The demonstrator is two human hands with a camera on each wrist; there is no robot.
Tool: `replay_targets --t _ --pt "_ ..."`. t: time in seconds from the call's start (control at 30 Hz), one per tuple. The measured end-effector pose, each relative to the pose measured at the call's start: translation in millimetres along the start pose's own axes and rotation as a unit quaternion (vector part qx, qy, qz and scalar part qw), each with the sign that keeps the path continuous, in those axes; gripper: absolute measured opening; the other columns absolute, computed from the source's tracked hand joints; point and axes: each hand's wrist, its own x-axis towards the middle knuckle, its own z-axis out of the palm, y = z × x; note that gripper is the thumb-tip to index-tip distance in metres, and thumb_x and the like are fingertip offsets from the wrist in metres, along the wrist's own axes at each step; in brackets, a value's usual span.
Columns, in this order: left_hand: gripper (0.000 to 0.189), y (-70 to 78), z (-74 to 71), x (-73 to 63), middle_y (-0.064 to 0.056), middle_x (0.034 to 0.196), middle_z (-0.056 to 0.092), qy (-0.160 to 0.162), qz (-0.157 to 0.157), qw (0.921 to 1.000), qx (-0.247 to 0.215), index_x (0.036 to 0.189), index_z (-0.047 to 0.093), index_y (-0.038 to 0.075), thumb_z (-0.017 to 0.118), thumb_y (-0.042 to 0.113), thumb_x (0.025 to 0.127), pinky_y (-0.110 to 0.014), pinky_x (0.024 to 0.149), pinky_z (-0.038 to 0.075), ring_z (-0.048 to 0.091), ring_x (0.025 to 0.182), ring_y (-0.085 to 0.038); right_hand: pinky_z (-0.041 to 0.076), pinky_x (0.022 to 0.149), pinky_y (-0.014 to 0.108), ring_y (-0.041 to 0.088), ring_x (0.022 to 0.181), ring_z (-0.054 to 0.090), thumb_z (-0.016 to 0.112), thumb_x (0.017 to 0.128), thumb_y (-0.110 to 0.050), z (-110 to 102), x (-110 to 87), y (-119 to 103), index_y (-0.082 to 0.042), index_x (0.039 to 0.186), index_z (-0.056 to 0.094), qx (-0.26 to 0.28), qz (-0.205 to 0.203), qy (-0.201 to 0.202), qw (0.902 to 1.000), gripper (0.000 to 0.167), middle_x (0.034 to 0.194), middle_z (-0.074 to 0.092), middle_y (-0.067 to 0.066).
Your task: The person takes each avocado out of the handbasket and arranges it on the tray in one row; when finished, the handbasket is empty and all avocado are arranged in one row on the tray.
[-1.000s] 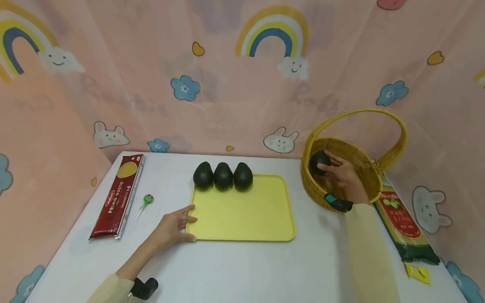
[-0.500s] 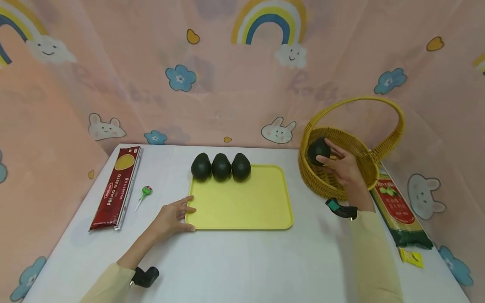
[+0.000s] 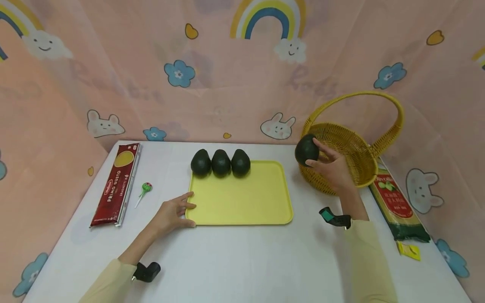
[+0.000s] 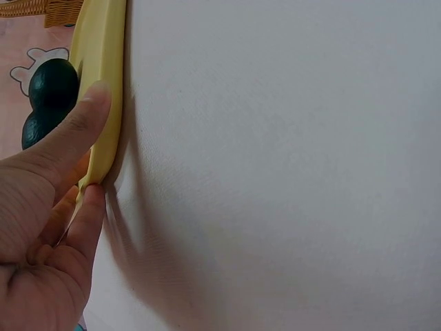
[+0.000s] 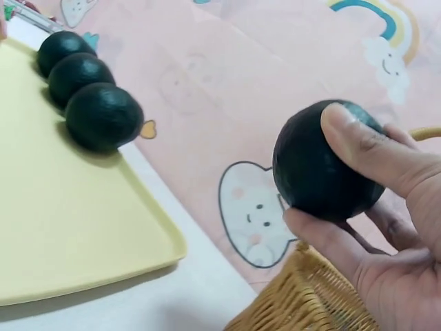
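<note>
My right hand [image 3: 335,170] grips a dark green avocado [image 3: 306,150] at the left rim of the yellow wicker basket [image 3: 348,145]. In the right wrist view, the thumb lies across the held avocado [image 5: 310,165] and fingers support it from the other side. My left hand [image 3: 169,217] holds the left edge of a yellow tray [image 3: 242,206]. The left wrist view has its thumb [image 4: 93,114] on the rim and a fingertip at the tray's outer side. Three more avocados [image 3: 221,163] stand in a row along the tray's far left edge.
A red spaghetti packet [image 3: 115,185] and a green lollipop [image 3: 144,192] lie left of the tray. Right of the basket are a green and red packet [image 3: 398,206] and a small yellow sachet [image 3: 409,251]. A patterned pink cloth [image 3: 223,92] hangs behind the white table.
My right hand has brought the avocado from inside the basket leftward to its rim. The left hand has kept its hold on the tray. The head view has tilted slightly downward.
</note>
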Motion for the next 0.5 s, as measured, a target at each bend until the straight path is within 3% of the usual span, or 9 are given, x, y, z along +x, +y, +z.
replay_targets --t 0.1,0.3,0.4,0.5 --pt "0.061 0.4 -1.0 1.0 -0.014 0.145 0.045 0.000 0.001 1.0000 -0.002 0.121 0.064 -0.002 0.087 0.010 0.065 -0.027 0.092 0.053 0.047 0.128 -0.034 0.057 0.081 0.019 0.033 0.131 0.042 0.074 0.083 -0.007 6 0.0 7 -0.026 0.141 0.049 -0.016 -0.014 -0.008 0.9998 0.066 0.155 0.027 0.009" --pt "0.056 1.5 -2.1 2.2 -0.015 0.146 0.044 -0.002 0.010 0.9999 -0.007 0.117 0.066 -0.002 0.086 0.009 0.066 -0.027 0.091 0.053 0.047 0.128 -0.035 0.058 0.080 0.020 0.021 0.123 0.051 0.072 0.083 -0.002 20 -1.0 19 -0.022 0.140 0.050 -0.017 -0.039 -0.027 0.9987 0.064 0.154 0.030 0.010" --pt "0.054 0.9 -1.9 1.2 -0.015 0.146 0.043 -0.003 0.010 0.9999 -0.006 0.115 0.067 -0.003 0.086 0.009 0.066 -0.027 0.090 0.053 0.048 0.127 -0.035 0.055 0.088 0.023 0.027 0.128 0.048 0.072 0.083 -0.002 28 -0.2 25 -0.021 0.140 0.050 -0.034 -0.036 -0.034 0.9982 0.064 0.154 0.031 0.009" --pt "0.058 -0.5 -1.0 0.1 -0.016 0.145 0.044 -0.003 0.008 0.9999 -0.009 0.119 0.065 -0.003 0.087 0.010 0.066 -0.027 0.091 0.054 0.049 0.126 -0.035 0.048 0.102 0.033 0.033 0.132 0.042 0.074 0.082 -0.005 35 1.0 33 -0.021 0.140 0.051 -0.059 -0.026 -0.038 0.9972 0.065 0.154 0.032 0.007"
